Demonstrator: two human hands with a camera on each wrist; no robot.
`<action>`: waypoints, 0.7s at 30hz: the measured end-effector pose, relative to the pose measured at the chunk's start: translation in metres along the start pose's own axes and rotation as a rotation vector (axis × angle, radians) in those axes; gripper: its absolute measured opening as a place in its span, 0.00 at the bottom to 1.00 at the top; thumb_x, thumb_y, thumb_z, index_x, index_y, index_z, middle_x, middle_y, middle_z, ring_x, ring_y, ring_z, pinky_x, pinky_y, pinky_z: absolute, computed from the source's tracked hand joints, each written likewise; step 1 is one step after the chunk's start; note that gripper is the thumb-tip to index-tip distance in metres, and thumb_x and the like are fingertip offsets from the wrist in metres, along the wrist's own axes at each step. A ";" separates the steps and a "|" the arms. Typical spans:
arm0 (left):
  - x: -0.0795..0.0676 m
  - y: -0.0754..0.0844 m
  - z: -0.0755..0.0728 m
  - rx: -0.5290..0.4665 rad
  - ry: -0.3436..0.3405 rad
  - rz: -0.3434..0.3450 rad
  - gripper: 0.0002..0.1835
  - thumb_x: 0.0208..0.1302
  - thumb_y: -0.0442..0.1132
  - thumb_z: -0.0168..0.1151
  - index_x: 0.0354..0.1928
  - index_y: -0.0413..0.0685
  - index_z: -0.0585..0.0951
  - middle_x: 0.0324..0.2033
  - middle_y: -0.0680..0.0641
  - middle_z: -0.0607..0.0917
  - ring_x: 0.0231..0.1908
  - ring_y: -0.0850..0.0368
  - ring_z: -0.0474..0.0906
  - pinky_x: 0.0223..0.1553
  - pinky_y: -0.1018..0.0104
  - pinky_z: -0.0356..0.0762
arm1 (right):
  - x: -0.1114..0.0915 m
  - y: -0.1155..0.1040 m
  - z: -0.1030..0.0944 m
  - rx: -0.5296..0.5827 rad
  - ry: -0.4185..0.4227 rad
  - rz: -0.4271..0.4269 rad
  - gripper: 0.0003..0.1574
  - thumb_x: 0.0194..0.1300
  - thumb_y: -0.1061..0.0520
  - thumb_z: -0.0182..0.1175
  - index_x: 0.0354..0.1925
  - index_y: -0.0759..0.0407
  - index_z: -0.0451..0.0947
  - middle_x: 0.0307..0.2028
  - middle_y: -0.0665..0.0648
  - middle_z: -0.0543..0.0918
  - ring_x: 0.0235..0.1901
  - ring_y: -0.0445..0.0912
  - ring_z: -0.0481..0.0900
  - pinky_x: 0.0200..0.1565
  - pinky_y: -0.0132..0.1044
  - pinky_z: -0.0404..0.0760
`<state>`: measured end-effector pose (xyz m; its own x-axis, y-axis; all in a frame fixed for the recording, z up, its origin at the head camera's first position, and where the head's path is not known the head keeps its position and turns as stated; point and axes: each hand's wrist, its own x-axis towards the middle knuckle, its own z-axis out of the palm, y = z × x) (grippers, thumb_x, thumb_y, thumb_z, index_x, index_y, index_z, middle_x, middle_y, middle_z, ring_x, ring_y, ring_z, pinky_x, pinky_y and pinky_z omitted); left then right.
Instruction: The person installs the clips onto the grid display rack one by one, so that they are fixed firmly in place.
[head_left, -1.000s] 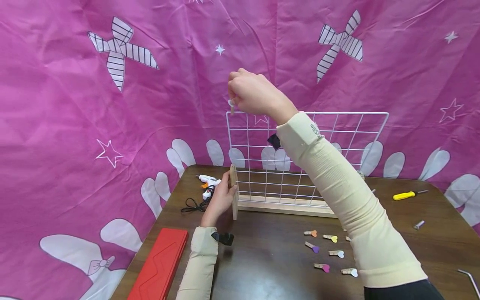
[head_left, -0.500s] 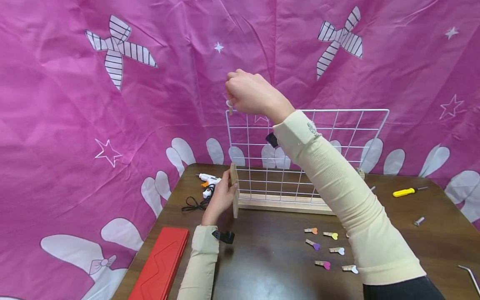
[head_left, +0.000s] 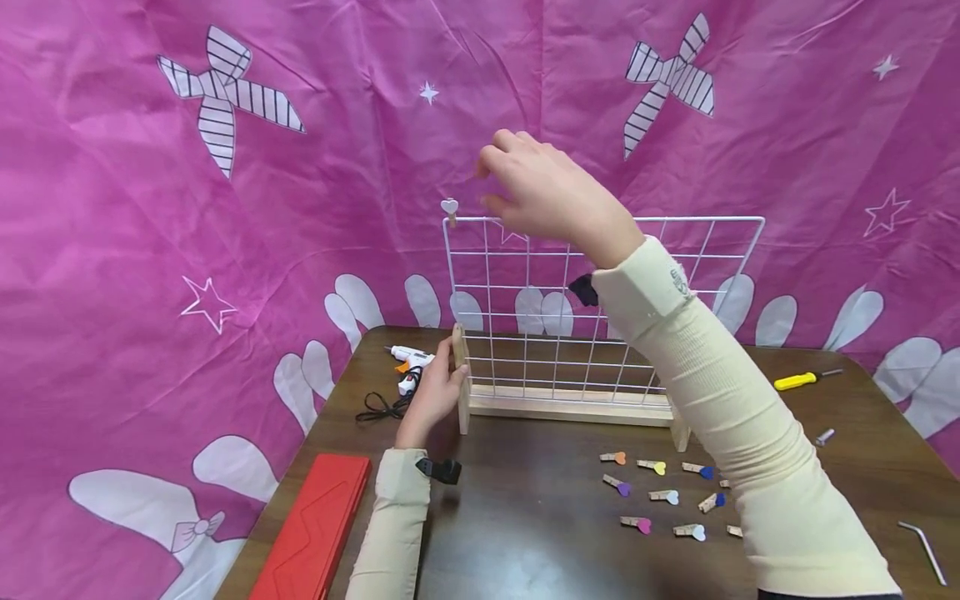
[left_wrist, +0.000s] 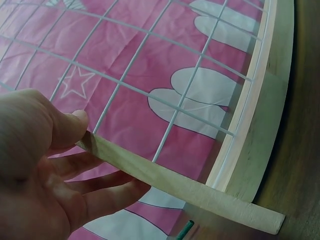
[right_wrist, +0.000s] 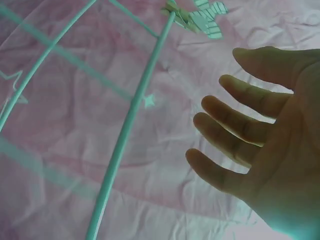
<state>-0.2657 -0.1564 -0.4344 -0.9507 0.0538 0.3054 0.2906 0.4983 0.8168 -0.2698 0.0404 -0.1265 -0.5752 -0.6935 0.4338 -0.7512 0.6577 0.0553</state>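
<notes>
Gripping the pale, flat wooden side piece (head_left: 462, 412) with the left hand (head_left: 436, 392), up near its rounded top, thumb on one side and curved fingers on the other! Holding nothing at all in the right hand (head_left: 551, 187), with fingers well parted and only gently bent, hanging in the air over the top rail of the white wire grid panel (head_left: 526, 337).

Now look to the rail's left end, above the rear part of the dark brown wooden tabletop (head_left: 517, 492): there, the small wooden clothespin with a white heart (head_left: 449, 207), sitting upright at the corner, long axis close to vertical, across the rail. Just left of the right fingertips, clearly apart from them, and well above the left hand; much nearer to the right, then.

Down towards the front edge, right of centre, spot the loose wooden clothespins with coloured hearts (head_left: 663, 497), mostly lying sideways, hearts to the right, a few tilted, some partly covered by the right sleeve (head_left: 738, 417). Nearer to the right arm again, but below and well apart from the raised hand.
</notes>
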 end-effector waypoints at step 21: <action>0.003 -0.003 -0.002 -0.064 -0.025 -0.015 0.26 0.66 0.30 0.51 0.65 0.43 0.58 0.53 0.32 0.74 0.52 0.44 0.74 0.47 0.52 0.76 | -0.123 0.037 0.042 0.148 0.237 -0.115 0.06 0.56 0.64 0.61 0.36 0.61 0.77 0.34 0.53 0.76 0.30 0.45 0.74 0.32 0.38 0.74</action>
<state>-0.2689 -0.1592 -0.4347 -0.9572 0.0683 0.2811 0.2816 0.4432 0.8511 -0.2405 0.1382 -0.2153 -0.4048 -0.6615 0.6313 -0.8563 0.5164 -0.0080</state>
